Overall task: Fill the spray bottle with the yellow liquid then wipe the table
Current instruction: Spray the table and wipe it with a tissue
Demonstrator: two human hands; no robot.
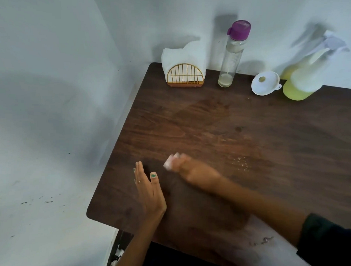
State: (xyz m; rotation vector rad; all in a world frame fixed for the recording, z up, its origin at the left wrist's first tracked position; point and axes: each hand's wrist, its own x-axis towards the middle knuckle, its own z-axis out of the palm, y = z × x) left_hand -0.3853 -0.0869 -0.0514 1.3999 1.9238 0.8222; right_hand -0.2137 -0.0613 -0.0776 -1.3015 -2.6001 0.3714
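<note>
Motion blurs the right hand and its white wad; the grip stays unclear.

Left hand flat, fingers straight; right hand blurred, grip curled.

Green-painted nails and a thin ring on the left hand (right sleeve dark).

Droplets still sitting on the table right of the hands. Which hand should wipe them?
Right hand, probably: it grips the tissue wad and is nearer the droplets. Left hand is open, holding nothing.
</note>
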